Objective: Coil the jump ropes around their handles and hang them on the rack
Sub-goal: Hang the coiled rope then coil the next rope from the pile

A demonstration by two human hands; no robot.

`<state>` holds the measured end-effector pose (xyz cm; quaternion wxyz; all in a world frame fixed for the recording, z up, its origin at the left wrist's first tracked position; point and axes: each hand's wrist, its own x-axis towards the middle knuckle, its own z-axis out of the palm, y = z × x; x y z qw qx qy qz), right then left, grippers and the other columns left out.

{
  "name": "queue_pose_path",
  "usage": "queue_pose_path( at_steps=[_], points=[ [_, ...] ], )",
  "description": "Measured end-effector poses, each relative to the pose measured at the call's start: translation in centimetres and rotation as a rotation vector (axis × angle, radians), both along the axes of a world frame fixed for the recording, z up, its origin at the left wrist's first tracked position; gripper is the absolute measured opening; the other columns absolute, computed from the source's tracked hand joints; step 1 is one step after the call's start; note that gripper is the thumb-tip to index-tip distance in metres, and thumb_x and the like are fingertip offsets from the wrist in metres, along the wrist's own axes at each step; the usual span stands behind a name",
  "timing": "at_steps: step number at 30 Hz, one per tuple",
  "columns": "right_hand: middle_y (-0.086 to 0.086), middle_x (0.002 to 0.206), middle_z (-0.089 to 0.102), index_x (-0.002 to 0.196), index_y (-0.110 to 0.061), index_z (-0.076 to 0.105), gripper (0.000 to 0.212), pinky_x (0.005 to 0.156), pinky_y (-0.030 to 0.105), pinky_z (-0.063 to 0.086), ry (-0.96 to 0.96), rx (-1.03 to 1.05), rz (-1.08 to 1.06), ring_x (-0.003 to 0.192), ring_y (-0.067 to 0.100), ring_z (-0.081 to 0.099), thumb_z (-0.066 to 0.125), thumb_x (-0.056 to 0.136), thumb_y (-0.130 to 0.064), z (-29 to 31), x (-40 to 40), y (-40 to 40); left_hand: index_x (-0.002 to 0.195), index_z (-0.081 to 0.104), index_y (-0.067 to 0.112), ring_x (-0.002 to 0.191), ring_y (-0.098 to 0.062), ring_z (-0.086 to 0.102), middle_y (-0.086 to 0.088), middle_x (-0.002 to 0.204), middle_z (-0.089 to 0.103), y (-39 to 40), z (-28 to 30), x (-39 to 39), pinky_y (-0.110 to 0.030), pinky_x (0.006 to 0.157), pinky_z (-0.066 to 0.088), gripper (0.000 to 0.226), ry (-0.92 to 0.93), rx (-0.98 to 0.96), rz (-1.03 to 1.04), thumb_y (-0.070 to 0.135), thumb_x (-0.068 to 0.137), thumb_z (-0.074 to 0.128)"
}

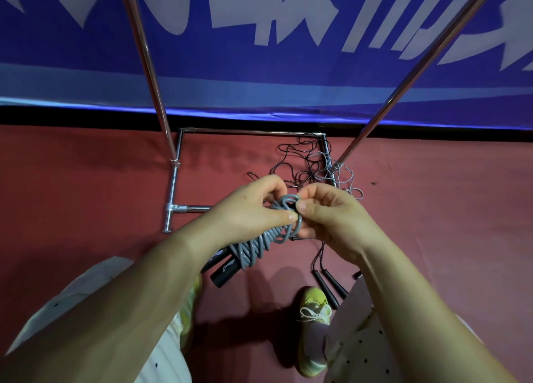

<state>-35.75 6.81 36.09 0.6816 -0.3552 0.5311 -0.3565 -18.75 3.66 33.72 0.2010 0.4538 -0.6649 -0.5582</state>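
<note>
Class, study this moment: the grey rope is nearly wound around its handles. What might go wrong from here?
1. The grey rope coils look loose; if either hand slips at the end loop, they may unwind.
2. Tangled ropes lie around the rack's base, and black handles beside the shoe: a likely trip or snag.

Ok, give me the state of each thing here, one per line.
Grey rope: coiled around black handles, end being tucked.
Left hand: pinching rope.
Right hand: pinching rope loop.
Black ropes: loose, tangled on floor.
Rack: standing; no rope visibly hung.
</note>
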Motion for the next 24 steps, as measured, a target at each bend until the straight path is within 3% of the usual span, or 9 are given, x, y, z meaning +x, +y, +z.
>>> queue_pose_path(
  at_steps=[6, 10, 15, 18, 21, 24],
  points=[
    [0.006, 0.065, 0.055, 0.078, -0.010, 0.053, 0.014, 0.049, 0.023, 0.053, 0.029, -0.019, -0.090, 0.052, 0.013, 0.057, 0.064, 0.084, -0.008, -0.5, 1.4, 0.7, 0.081, 0.051, 0.029, 0.082, -0.018, 0.059, 0.005, 0.082, 0.063, 0.2, 0.4, 0.2, -0.044, 0.081, 0.049, 0.028, -0.100, -0.067, -0.001, 0.042, 0.066, 0.071],
    [0.006, 0.063, 0.056, 0.079, -0.007, 0.056, 0.013, 0.056, 0.032, 0.054, 0.223, -0.077, -0.149, 0.054, 0.018, 0.059, 0.066, 0.086, -0.003, -0.7, 1.6, 0.6, 0.084, 0.051, 0.024, 0.082, -0.020, 0.060, 0.001, 0.084, 0.065, 0.6, 0.7, -0.5, -0.042, 0.075, 0.049, 0.024, -0.193, -0.145, 0.039, 0.028, 0.075, 0.074],
    [0.001, 0.058, 0.059, 0.079, -0.005, 0.062, 0.012, 0.054, 0.029, 0.052, 0.504, -0.236, -0.170, 0.053, 0.014, 0.059, 0.072, 0.083, -0.009, -0.7, 1.7, 0.8, 0.083, 0.048, 0.028, 0.078, -0.015, 0.058, 0.004, 0.081, 0.062, 0.8, 0.8, -0.7, -0.040, 0.072, 0.048, 0.024, -0.234, -0.176, 0.043, 0.029, 0.077, 0.071],
    [0.001, 0.062, 0.063, 0.078, -0.015, 0.060, 0.015, 0.053, 0.028, 0.052, 0.657, -0.314, -0.198, 0.050, 0.009, 0.060, 0.075, 0.081, -0.014, -0.4, 1.9, 0.8, 0.082, 0.045, 0.026, 0.079, -0.016, 0.059, 0.004, 0.081, 0.063, 1.0, 0.8, -1.1, -0.040, 0.071, 0.048, 0.028, -0.248, -0.217, 0.091, 0.031, 0.075, 0.072],
    [0.005, 0.063, 0.052, 0.076, -0.009, 0.054, 0.022, 0.041, 0.019, 0.043, 0.565, -0.280, -0.280, 0.040, 0.001, 0.050, 0.075, 0.080, -0.010, -0.3, 1.8, 0.5, 0.081, 0.043, 0.023, 0.079, -0.020, 0.056, 0.005, 0.081, 0.061, 1.5, 0.7, -2.1, -0.038, 0.068, 0.046, 0.035, -0.260, -0.253, 0.149, 0.037, 0.070, 0.074],
    [0.004, 0.059, 0.051, 0.079, -0.001, 0.056, 0.018, 0.042, 0.017, 0.042, 0.454, -0.259, -0.293, 0.042, 0.004, 0.052, 0.073, 0.082, -0.008, -0.1, 1.5, 0.6, 0.080, 0.042, 0.020, 0.075, -0.023, 0.053, 0.003, 0.076, 0.057, 1.8, 0.7, -2.4, -0.038, 0.065, 0.044, 0.034, -0.220, -0.263, 0.156, 0.034, 0.073, 0.072]
  ],
)
